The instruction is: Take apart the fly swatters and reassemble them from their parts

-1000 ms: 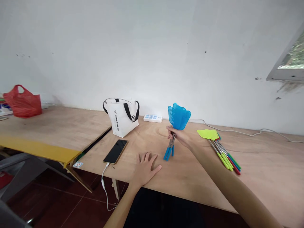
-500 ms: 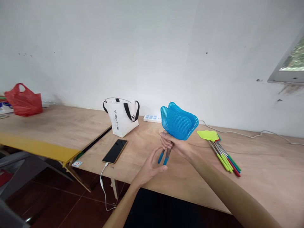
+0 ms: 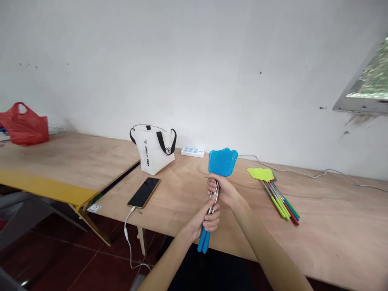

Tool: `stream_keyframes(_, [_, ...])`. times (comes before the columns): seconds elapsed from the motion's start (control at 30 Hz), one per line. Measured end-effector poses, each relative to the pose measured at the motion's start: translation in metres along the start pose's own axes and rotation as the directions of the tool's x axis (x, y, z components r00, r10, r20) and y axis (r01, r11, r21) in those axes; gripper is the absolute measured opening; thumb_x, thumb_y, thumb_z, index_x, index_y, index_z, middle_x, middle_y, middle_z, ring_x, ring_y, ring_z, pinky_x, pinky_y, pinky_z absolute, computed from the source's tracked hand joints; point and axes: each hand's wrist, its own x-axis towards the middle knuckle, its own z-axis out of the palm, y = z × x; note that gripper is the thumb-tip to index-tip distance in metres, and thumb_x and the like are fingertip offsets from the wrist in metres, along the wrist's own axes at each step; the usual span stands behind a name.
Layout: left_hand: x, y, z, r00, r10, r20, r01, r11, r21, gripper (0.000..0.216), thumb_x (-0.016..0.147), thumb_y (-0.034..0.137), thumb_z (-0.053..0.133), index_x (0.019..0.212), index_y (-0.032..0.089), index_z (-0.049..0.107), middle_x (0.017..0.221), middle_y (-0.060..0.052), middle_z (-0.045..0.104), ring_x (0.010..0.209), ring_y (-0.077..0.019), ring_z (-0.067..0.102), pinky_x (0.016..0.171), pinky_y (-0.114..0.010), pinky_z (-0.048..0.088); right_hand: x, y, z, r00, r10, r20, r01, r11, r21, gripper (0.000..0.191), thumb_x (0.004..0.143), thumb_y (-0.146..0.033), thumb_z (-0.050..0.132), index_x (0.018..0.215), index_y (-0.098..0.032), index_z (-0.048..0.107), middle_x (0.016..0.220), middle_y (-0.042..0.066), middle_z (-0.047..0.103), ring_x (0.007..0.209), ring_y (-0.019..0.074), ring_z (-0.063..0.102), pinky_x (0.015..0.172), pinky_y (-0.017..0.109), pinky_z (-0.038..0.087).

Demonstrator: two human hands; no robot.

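Observation:
I hold a bunch of blue fly swatters (image 3: 222,162) upright over the plywood table (image 3: 333,226), heads up and blue grips hanging past the front edge. My right hand (image 3: 222,190) is closed round the metal shafts just under the heads. My left hand (image 3: 207,220) is closed round the shafts lower down, above the blue grips. The shafts look drawn out longer between the two hands.
A pile of several swatters with yellow-green, green and red handles (image 3: 277,190) lies to the right. A phone on a white cable (image 3: 143,192), a white tote bag (image 3: 154,148) and a power strip (image 3: 192,151) sit to the left. A red plastic bag (image 3: 24,127) rests on the far-left table.
My left hand rose off the table and closed on the blue swatters' shafts. The bundle turned upright and came nearer me, and the handles now reach below the table edge.

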Motion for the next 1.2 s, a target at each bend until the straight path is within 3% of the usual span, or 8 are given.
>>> stream_keyframes(0.17, [-0.001, -0.004, -0.006, 0.989, 0.032, -0.147, -0.041, 0.998, -0.057, 0.047, 0.089, 0.058, 0.069, 0.078, 0.020, 0.045, 0.043, 0.015, 0.026, 0.035, -0.0030, 0.005, 0.033, -0.016, 0.012, 0.034, 0.008, -0.010, 0.998, 0.069, 0.012, -0.069, 0.997, 0.029, 0.045, 0.073, -0.026, 0.073, 0.056, -0.025, 0.032, 0.041, -0.013, 0.029, 0.038, 0.0052, 0.025, 0.045, 0.022, 0.041])
stream_keyframes(0.37, [-0.007, -0.006, -0.022, 0.981, 0.008, -0.194, -0.030, 0.993, -0.111, 0.044, 0.091, 0.054, 0.069, 0.078, 0.019, 0.046, 0.043, 0.015, 0.026, 0.036, -0.0023, 0.004, 0.033, -0.015, 0.012, 0.057, 0.022, -0.016, 0.994, 0.112, 0.017, -0.113, 0.992, 0.052, 0.041, 0.075, -0.023, 0.072, 0.057, -0.024, 0.035, 0.041, -0.012, 0.033, 0.037, 0.0052, 0.031, 0.046, 0.021, 0.044])
stream_keyframes(0.5, [-0.008, -0.016, -0.034, 0.978, -0.044, -0.203, 0.023, 0.994, -0.105, 0.045, 0.091, 0.056, 0.068, 0.077, 0.019, 0.047, 0.042, 0.015, 0.025, 0.035, -0.0030, 0.005, 0.032, -0.016, 0.012, 0.051, 0.035, -0.024, 0.994, 0.106, 0.003, -0.106, 0.994, 0.031, 0.027, 0.079, -0.033, 0.072, 0.066, -0.022, 0.052, 0.049, -0.007, 0.051, 0.044, 0.0091, 0.049, 0.055, 0.027, 0.052])
stream_keyframes(0.6, [-0.008, -0.021, -0.038, 0.975, -0.060, -0.212, 0.043, 0.996, -0.084, 0.045, 0.089, 0.058, 0.069, 0.077, 0.019, 0.048, 0.042, 0.014, 0.026, 0.035, -0.0034, 0.008, 0.032, -0.016, 0.013, 0.038, 0.042, -0.035, 0.996, 0.092, -0.001, -0.092, 0.996, -0.001, 0.026, 0.078, -0.042, 0.076, 0.082, -0.020, 0.063, 0.068, 0.000, 0.067, 0.059, 0.0157, 0.063, 0.062, 0.032, 0.056])
stream_keyframes(0.73, [-0.007, -0.016, -0.038, 0.981, -0.060, -0.183, 0.051, 0.997, -0.050, 0.044, 0.091, 0.058, 0.067, 0.077, 0.019, 0.050, 0.042, 0.013, 0.027, 0.033, -0.0038, 0.010, 0.031, -0.016, 0.015, 0.022, 0.036, -0.058, 0.984, -0.177, -0.025, 0.173, 0.979, -0.105, 0.038, 0.072, -0.044, 0.085, 0.099, -0.023, 0.069, 0.095, 0.003, 0.075, 0.087, 0.0216, 0.070, 0.082, 0.037, 0.056])
stream_keyframes(0.87, [-0.011, -0.006, -0.036, 0.982, -0.180, 0.057, 0.184, 0.980, -0.077, 0.041, 0.098, 0.056, 0.056, 0.084, 0.018, 0.056, 0.042, 0.011, 0.034, 0.029, -0.0040, 0.011, 0.029, -0.015, 0.015, 0.009, 0.014, -0.074, 0.902, -0.430, 0.040, 0.427, 0.874, -0.231, 0.071, 0.063, -0.045, 0.091, 0.126, -0.027, 0.065, 0.108, 0.004, 0.075, 0.107, 0.0268, 0.067, 0.101, 0.045, 0.050])
stream_keyframes(1.03, [-0.015, -0.011, -0.026, 0.959, -0.130, 0.253, 0.172, 0.973, -0.153, 0.043, 0.102, 0.056, 0.047, 0.098, 0.017, 0.063, 0.054, 0.005, 0.055, 0.028, -0.0078, 0.037, 0.029, -0.018, 0.035, 0.000, -0.011, -0.064, 0.814, -0.557, 0.168, 0.570, 0.707, -0.418, 0.110, 0.058, -0.037, 0.095, 0.152, -0.037, 0.039, 0.131, 0.004, 0.067, 0.120, 0.0282, 0.063, 0.108, 0.050, 0.048])
stream_keyframes(1.2, [-0.010, -0.015, -0.022, 0.973, -0.171, 0.153, 0.190, 0.974, -0.123, 0.049, 0.100, 0.058, 0.050, 0.115, 0.013, 0.066, 0.069, -0.002, 0.067, 0.049, -0.0156, 0.064, 0.049, -0.030, 0.058, 0.000, -0.015, -0.055, 0.813, -0.525, 0.253, 0.583, 0.730, -0.357, 0.108, 0.065, -0.037, 0.091, 0.154, -0.039, 0.030, 0.133, 0.007, 0.065, 0.118, 0.0305, 0.065, 0.095, 0.053, 0.056])
